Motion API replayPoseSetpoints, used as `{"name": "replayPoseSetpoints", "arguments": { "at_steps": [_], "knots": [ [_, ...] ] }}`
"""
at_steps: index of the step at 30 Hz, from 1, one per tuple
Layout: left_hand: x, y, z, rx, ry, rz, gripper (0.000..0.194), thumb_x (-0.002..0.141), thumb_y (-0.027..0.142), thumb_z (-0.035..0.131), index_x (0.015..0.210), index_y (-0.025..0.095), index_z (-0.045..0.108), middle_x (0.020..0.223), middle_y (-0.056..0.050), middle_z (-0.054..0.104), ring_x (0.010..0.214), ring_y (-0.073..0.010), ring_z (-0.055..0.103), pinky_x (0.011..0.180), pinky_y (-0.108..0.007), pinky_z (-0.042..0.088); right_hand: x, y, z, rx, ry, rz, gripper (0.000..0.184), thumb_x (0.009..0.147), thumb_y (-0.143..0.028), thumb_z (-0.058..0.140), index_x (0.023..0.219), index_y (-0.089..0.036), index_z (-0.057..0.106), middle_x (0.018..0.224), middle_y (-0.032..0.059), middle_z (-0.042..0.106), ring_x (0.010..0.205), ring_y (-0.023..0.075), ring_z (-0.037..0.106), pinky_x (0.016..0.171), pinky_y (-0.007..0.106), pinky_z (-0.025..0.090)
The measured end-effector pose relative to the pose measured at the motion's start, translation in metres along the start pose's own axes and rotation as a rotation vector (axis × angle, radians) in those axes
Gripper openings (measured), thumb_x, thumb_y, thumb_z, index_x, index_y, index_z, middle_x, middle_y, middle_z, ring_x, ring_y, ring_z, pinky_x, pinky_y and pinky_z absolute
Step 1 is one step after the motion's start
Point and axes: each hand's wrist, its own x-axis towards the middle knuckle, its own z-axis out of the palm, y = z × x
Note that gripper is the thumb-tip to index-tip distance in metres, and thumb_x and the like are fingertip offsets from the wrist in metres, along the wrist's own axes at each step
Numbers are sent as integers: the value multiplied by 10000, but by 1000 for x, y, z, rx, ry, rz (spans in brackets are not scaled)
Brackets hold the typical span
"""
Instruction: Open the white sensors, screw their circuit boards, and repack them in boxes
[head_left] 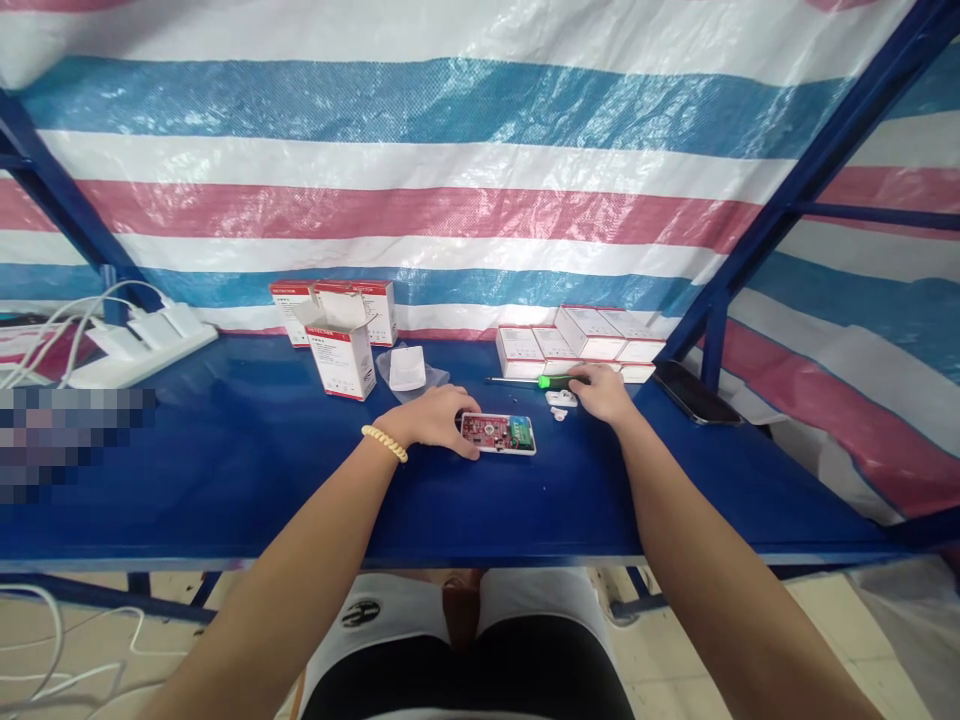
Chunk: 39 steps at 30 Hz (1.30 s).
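Observation:
My left hand [444,418] is closed round the left end of an opened white detector housing [498,434] lying on the blue table. Inside it a red circuit board and a green part show. My right hand [601,390] grips the dark end of a green-handled screwdriver [553,382], whose shaft points left along the tabletop. Just below that tool are a small white plastic bracket [561,398] and a smaller white piece [559,413]. A tiny dark bit, perhaps a screw [514,399], lies between my hands. Fingers of my right hand are partly hidden.
Behind my left hand stand an open carton [341,362] and other upright boxes [380,312]. A white cover [407,368] rests on a clear bag. Stacked white boxes [589,333] and a phone [694,392] are to the right. A power strip [142,355] sits far left.

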Motion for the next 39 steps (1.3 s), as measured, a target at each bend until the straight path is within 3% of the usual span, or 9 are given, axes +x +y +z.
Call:
{"name": "replayPoseSetpoints", "arguments": {
  "at_steps": [2, 8, 13, 15, 18, 21, 25, 31, 39],
  "knots": [
    [0, 0, -1, -6, -4, 4, 687, 600, 605, 754, 1142, 195, 655, 1104, -77, 596, 1054, -282, 537, 864, -337, 412, 1, 3, -2, -1, -8, 26, 277, 745, -254, 582, 970, -178, 725, 1090, 95, 708, 1123, 272, 589, 1051, 450, 375],
    [0, 0, -1, -8, -15, 18, 676, 616, 615, 743, 1136, 192, 657, 1096, -76, 599, 1048, -275, 534, 851, -334, 413, -3, 11, -8, 75, -53, 44, 224, 775, -273, 576, 934, -156, 682, 932, 91, 715, 893, 224, 643, 867, 379, 481],
    [-1, 2, -2, 0, -14, 10, 677, 619, 606, 744, 1141, 186, 652, 1104, -79, 605, 1053, -274, 541, 842, -331, 418, -2, 10, -9, 177, 54, 18, 258, 850, -346, 502, 955, -152, 637, 939, 94, 689, 883, 209, 631, 866, 395, 491],
    [-1, 3, -2, 14, -8, 10, 659, 623, 598, 743, 1130, 185, 655, 1101, -80, 610, 1053, -277, 546, 844, -333, 421, 0, 8, -8, 366, 165, -3, 290, 835, -415, 538, 966, -166, 609, 866, 64, 663, 801, 193, 629, 785, 388, 525],
    [0, 3, 1, 35, 13, 2, 702, 623, 598, 743, 1184, 192, 629, 1139, -86, 609, 1087, -295, 538, 884, -353, 415, 3, 3, -8, 825, 347, -52, 392, 724, -499, 681, 954, -208, 553, 769, -12, 602, 629, 140, 608, 604, 327, 548],
    [1, 5, 5, 35, 36, -25, 839, 623, 613, 744, 1315, 185, 539, 1238, -112, 581, 1141, -317, 514, 940, -384, 395, 2, -6, -12, 1177, 428, -116, 477, 658, -519, 758, 962, -246, 512, 756, -55, 590, 602, 123, 639, 606, 334, 589],
    [1, 9, 7, 9, 62, -20, 888, 648, 644, 721, 1360, 166, 491, 1238, -123, 582, 1133, -317, 513, 962, -405, 374, -9, -24, -20, 1365, 368, -187, 448, 656, -486, 794, 960, -260, 555, 735, -68, 606, 614, 136, 674, 666, 403, 631],
    [3, 6, 6, 22, 61, 64, 673, 662, 620, 722, 1161, 181, 619, 1105, -88, 618, 1062, -299, 541, 930, -404, 370, -25, -46, -17, 1325, 186, -265, 439, 664, -445, 810, 1038, -286, 646, 843, -34, 679, 713, 144, 681, 640, 363, 639],
    [3, 5, 8, 19, 57, 90, 618, 662, 468, 740, 1204, 198, 617, 1153, -77, 601, 1099, -295, 533, 961, -412, 363, -27, -50, -9, 1270, 153, -305, 497, 674, -463, 803, 1126, -310, 663, 908, -2, 716, 822, 169, 680, 713, 373, 616]
  ]
}}
